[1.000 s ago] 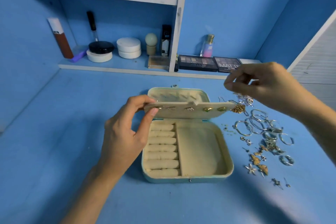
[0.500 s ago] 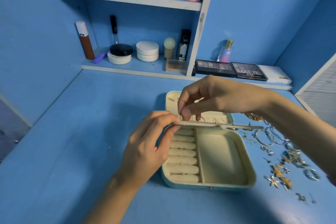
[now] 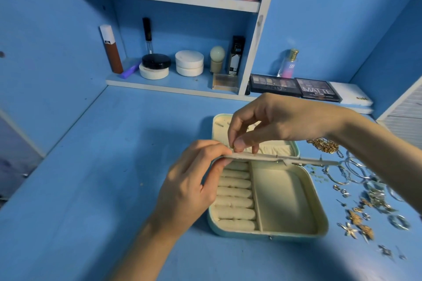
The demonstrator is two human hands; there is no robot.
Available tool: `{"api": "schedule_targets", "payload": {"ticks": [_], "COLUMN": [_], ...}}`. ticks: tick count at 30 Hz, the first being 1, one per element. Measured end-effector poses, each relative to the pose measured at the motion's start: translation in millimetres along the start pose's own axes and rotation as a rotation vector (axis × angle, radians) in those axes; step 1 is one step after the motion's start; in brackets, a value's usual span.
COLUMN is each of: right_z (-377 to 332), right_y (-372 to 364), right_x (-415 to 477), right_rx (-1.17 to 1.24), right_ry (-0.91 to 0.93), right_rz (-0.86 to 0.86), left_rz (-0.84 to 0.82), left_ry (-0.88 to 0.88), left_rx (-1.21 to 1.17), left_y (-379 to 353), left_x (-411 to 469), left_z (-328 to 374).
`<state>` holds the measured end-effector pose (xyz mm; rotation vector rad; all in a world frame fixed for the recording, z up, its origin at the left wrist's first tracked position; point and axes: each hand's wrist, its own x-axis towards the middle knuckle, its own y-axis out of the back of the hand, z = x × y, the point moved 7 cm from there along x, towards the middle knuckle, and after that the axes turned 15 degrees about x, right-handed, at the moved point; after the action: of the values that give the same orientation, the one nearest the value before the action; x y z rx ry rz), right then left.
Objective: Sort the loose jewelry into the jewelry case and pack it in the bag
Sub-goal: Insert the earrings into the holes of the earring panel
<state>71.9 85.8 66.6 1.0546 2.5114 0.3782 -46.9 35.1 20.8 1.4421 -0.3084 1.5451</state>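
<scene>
The teal jewelry case (image 3: 269, 235) lies open on the blue desk, cream inside, with ring rolls (image 3: 235, 198) on its left and a bare compartment on its right. My left hand (image 3: 194, 187) pinches the left end of the thin earring panel (image 3: 280, 158), held level across the case. My right hand (image 3: 278, 125) pinches a small gold earring (image 3: 232, 145) at the panel's left end. Loose jewelry (image 3: 365, 201) lies scattered to the right of the case. No bag is in view.
A gold chain (image 3: 324, 145) lies behind my right forearm. Shelves at the back hold cosmetics, jars (image 3: 189, 63) and two eyeshadow palettes (image 3: 294, 88). Blue walls close in on the left and right. A white louvred panel (image 3: 404, 112) stands far right.
My right hand came from the jewelry pile on the right to the panel's left end with an earring. The panel went from tilted face-up to level. The camera moved closer.
</scene>
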Motion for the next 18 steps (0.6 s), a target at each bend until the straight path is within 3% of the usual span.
{"api": "schedule_targets", "payload": {"ticks": [18], "right_z": [-6.4], "right_y": [-4.8], "right_x": [0.8], "right_rx": [-0.061], "right_ry": [0.0], "right_rz": [-0.022], "left_rz": [0.014], "left_ry": [0.005], "left_rx": [0.009], "left_y": [0.7], "left_x": [-0.3], "left_z": [-0.3]}}
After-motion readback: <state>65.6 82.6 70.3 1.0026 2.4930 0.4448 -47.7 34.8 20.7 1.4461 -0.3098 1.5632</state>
